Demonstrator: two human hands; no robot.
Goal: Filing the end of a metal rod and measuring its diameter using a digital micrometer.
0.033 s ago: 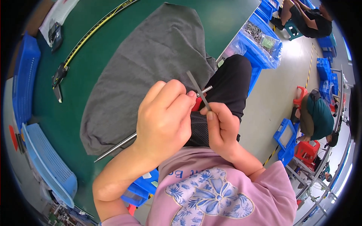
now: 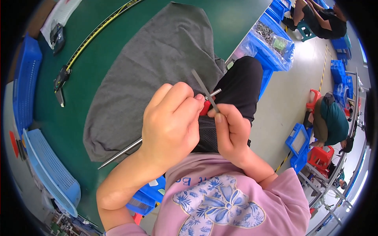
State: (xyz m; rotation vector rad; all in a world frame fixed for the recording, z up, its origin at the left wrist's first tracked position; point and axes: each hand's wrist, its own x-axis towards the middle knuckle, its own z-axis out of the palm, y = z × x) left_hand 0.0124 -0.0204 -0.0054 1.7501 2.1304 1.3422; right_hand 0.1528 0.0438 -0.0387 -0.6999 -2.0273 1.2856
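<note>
Head view shows, nearest the lower edge, a pink shirt (image 2: 220,204) with a blue flower print, and both forearms rising from it.

Left hand (image 2: 171,126) is curled shut around a long thin metal rod (image 2: 118,154), with a small red piece (image 2: 204,107) showing at its fingertips. The rod's long axis runs on a diagonal: its far tip pokes out past the fingers toward the upper right, and its near end points down-left, lying over the near edge of the green table (image 2: 98,59).

Right hand (image 2: 232,131) pinches a slim flat grey strip (image 2: 204,90) between thumb and fingers. The strip tilts up and to the left from the fingers, crossing the rod's tip just beside the red piece. Whether strip and rod touch is unclear.

Beyond the hands, a grey cloth (image 2: 157,67) is spread on the table and hangs over its near edge, next to a black-clad knee (image 2: 242,82).

Along the table's left edge lie a pale blue perforated tray (image 2: 51,173) and a darker blue bin (image 2: 24,78); their contents cannot be made out. A caliper-like tool (image 2: 61,80) and a yellow-edged ruler (image 2: 98,29) lie farther along the table.

Off the table's right edge, a blue bin (image 2: 271,41) holds small metal parts under clear plastic. Farther right, another person (image 2: 328,122) crouches by blue crates (image 2: 299,139) on the floor.
</note>
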